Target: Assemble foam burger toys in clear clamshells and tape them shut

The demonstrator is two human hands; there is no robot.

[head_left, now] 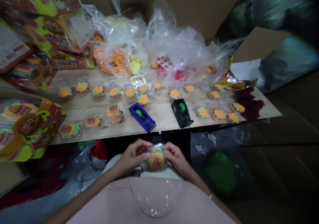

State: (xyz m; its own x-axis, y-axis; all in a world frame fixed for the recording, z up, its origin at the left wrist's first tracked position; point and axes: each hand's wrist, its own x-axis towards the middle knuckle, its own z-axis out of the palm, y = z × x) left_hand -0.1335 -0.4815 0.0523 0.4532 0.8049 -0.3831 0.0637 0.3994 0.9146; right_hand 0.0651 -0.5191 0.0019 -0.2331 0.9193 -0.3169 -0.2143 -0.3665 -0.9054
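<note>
Both my hands hold one small burger-shaped toy in a clear plastic wrapper, close to my body below the table edge. My left hand pinches the wrapper's left side, and my right hand grips its right side. Ahead on the wooden table stand a blue tape dispenser and a black tape dispenser. Several wrapped burger toys lie in rows across the table top.
Clear plastic bags with orange and yellow pieces are piled at the table's back. Printed burger packaging is stacked at the left. Cardboard boxes stand at the right and behind. A green thing lies on the floor.
</note>
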